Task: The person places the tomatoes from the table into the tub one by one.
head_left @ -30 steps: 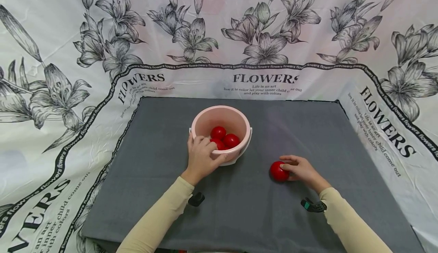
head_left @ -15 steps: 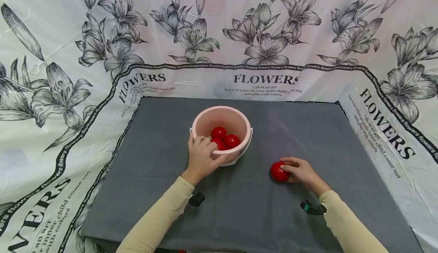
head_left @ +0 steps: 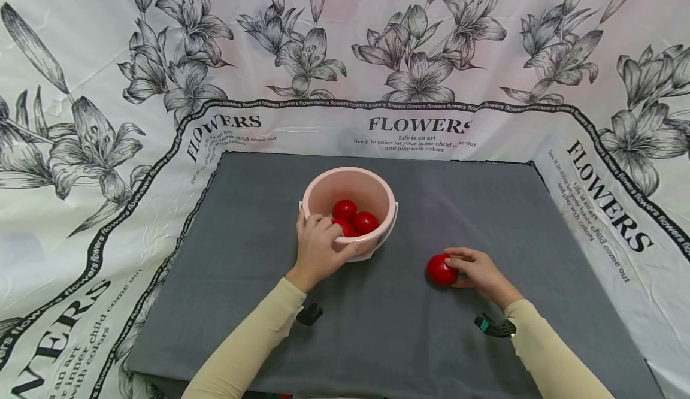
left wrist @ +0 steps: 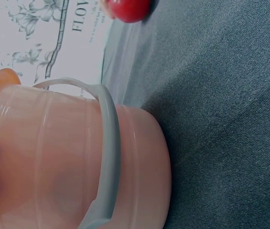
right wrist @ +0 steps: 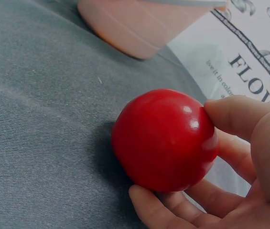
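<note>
A pink bucket [head_left: 315, 186] with a pale handle [left wrist: 110, 143] stands on the grey cloth, several shiny red balls [head_left: 365, 223] inside it. My left hand [head_left: 318, 249] grips its near left rim, fingers curled over into the bucket and thumb along the outside. To the right of the bucket, my right hand [head_left: 477, 273] holds another red ball [right wrist: 161, 140] between thumb and fingers, low at the cloth. In the right wrist view the thumb lies on one side of that ball and the fingertips [right wrist: 146, 202] on the other. The left hand is out of its own wrist view.
Grey cloth [head_left: 377, 339] covers the table. White flower-printed fabric [head_left: 323, 129] rises behind it and along both sides. A dark band with a small device [head_left: 495, 325] is at the right wrist, and a black one [head_left: 309, 314] at the left.
My right hand and the ball it holds have shifted very slightly to the right. My left hand and the bucket stay in place.
</note>
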The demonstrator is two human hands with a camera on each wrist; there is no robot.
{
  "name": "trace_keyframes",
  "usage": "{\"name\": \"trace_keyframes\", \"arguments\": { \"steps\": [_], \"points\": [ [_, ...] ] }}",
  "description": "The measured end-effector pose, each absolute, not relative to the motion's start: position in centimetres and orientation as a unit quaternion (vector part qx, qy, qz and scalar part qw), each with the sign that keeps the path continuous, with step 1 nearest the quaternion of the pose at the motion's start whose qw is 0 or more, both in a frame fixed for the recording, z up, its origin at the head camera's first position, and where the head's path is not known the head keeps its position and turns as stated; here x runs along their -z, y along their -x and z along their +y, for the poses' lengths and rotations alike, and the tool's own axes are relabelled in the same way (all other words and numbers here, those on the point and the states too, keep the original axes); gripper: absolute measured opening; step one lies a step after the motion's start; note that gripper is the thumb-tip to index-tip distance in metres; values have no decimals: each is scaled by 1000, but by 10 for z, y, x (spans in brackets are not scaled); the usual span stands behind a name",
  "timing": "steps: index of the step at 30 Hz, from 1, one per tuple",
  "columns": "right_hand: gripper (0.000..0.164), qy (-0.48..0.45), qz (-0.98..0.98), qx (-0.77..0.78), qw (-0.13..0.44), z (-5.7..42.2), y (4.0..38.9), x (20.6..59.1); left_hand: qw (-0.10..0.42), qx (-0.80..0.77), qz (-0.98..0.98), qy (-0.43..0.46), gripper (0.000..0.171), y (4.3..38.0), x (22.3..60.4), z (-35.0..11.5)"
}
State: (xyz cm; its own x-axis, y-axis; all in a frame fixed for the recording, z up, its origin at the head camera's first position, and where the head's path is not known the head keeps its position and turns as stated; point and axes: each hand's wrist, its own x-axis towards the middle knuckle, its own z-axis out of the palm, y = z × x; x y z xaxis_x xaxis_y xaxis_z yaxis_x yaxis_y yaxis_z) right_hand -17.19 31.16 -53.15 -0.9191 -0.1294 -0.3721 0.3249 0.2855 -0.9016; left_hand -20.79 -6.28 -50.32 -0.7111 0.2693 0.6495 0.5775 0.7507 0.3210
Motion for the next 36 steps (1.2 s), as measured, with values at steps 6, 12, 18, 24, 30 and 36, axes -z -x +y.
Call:
{"name": "trace_keyframes", "arguments": {
  "steps": [6, 12, 18, 24, 30, 36],
  "points": [
    [59, -67, 787, 586, 181, 319, 178, 523, 291, 263, -889, 238, 34, 208, 503, -63],
    [64, -56, 801, 574, 158, 326, 189, 496, 291, 262, -889, 238, 34, 209, 502, -64],
    [65, -61, 819, 554, 134, 325, 204, 462, 288, 266, -888, 240, 31, 209, 501, -64],
    [63, -60, 833, 537, 118, 316, 224, 425, 281, 263, -892, 238, 29, 210, 502, -64],
    [61, -39, 829, 548, 107, 289, 245, 385, 292, 263, -888, 239, 31, 210, 501, -64],
    [55, -10, 823, 557, 109, 247, 265, 360, 297, 263, -887, 238, 32, 209, 502, -63]
  ]
}}
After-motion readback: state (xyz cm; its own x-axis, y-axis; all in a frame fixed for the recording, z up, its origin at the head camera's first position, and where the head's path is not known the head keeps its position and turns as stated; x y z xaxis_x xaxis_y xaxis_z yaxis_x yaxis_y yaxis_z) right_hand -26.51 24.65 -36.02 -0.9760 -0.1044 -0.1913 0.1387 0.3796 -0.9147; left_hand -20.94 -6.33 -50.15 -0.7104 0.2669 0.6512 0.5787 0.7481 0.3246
